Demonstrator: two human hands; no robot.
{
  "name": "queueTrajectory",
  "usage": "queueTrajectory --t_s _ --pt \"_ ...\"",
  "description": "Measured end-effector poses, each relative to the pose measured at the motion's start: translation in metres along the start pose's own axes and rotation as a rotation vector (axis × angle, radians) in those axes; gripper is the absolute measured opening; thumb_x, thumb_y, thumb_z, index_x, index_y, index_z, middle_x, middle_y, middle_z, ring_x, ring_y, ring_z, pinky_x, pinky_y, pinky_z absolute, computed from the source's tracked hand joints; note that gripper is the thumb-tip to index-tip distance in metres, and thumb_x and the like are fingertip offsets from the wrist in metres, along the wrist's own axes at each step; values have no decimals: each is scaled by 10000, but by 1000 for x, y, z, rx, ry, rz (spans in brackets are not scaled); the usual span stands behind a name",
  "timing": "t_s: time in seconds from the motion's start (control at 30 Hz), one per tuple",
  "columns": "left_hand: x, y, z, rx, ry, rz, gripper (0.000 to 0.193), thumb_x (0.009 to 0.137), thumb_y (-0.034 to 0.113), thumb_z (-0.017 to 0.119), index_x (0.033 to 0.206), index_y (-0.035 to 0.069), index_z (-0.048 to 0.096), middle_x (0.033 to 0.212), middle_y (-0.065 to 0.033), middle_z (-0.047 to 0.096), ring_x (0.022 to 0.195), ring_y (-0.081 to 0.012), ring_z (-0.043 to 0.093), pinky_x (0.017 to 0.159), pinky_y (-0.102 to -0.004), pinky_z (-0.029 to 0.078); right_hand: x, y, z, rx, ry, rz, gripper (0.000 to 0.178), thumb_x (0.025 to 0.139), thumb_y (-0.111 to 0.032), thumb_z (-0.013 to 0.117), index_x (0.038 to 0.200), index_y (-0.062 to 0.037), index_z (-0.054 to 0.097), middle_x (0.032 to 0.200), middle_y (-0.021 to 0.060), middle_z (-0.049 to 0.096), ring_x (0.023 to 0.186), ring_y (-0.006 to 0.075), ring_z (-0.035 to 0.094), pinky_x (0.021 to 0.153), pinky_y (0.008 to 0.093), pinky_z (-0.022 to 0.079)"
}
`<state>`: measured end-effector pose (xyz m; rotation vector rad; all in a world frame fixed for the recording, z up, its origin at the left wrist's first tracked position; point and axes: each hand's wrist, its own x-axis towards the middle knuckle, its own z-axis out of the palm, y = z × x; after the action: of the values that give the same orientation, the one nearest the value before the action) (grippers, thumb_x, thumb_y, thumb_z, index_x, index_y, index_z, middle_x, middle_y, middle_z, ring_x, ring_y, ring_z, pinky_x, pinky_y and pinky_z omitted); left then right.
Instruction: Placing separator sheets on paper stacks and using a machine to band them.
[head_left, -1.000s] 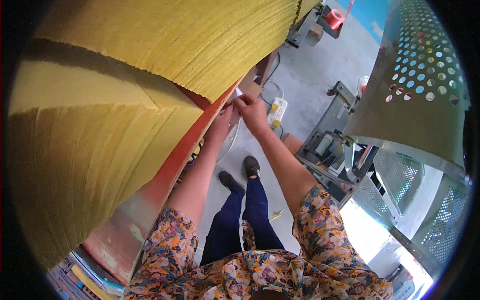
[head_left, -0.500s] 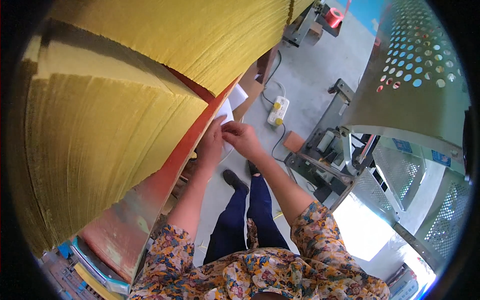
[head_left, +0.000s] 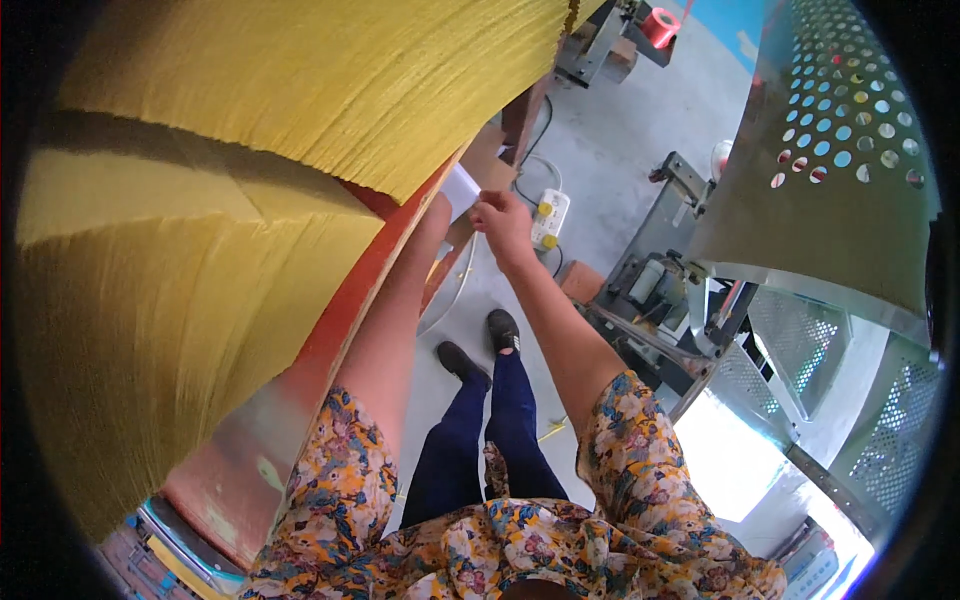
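Observation:
Below the edge of a red-topped table (head_left: 335, 320), a white sheet of paper (head_left: 461, 190) shows beside an open brown cardboard box (head_left: 488, 165). My right hand (head_left: 505, 225) is closed in a pinch at the paper's right edge. My left hand (head_left: 437, 213) reaches in under the table edge against the paper's near side, and its fingers are hidden there. Large stacks of yellow sheets, an upper stack (head_left: 330, 90) and a nearer stack (head_left: 200, 300), lie on the table to my left.
A white power strip (head_left: 551, 219) with yellow plugs and cables lies on the grey floor. Near it is a reddish brick (head_left: 580, 283). On the right stands a machine with a perforated metal guard (head_left: 810, 220). A spool of pink twine (head_left: 660, 28) sits at the far side.
Both hands have moved farther forward, and the left has gone deeper under the table edge. The hands are now farther apart. My right foot has stepped forward.

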<state>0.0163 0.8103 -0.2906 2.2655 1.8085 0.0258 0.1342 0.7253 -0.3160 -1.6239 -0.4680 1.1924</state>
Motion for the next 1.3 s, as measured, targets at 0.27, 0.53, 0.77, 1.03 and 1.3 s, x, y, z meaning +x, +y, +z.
queueTrajectory --t_s 0.27,0.53,0.77,1.03,1.3 --pt "10 -13 7 -564 -221 -254 423 849 396 612 929 -15 668 876 -176 686 810 -279 657 745 -415 495 -9 -12 15 216 3 68 205 863 -22 575 1039 70 627 872 101 657 724 163 631 642 275 512" --pt "12 -36 41 -973 -242 -259 337 866 337 653 909 4 673 837 -74 667 751 -181 601 699 -329 468 -12 -16 27 -367 160 -311 182 807 -103 591 916 -16 708 810 130 696 724 191 656 700 322 519" --pt "19 -37 44 -1267 -332 -356 341 861 356 678 939 25 667 840 -48 620 752 -167 566 702 -320 452 -12 -21 27 -261 68 -169 177 769 -106 600 891 -48 715 782 137 685 711 236 653 687 340 512" --pt "18 -48 40 -1215 -333 -337 376 845 378 700 968 25 671 860 -37 617 776 -159 559 715 -314 444 -15 -19 33 -204 17 -181 194 781 -59 574 916 -34 712 710 82 666 650 134 618 595 283 484" --pt "13 -32 34 -1193 -325 -348 363 855 349 693 1008 20 676 873 -33 622 783 -153 555 715 -311 442 -10 -13 23 -125 16 -150 173 790 -19 552 887 -5 694 736 74 666 690 136 624 647 271 486"
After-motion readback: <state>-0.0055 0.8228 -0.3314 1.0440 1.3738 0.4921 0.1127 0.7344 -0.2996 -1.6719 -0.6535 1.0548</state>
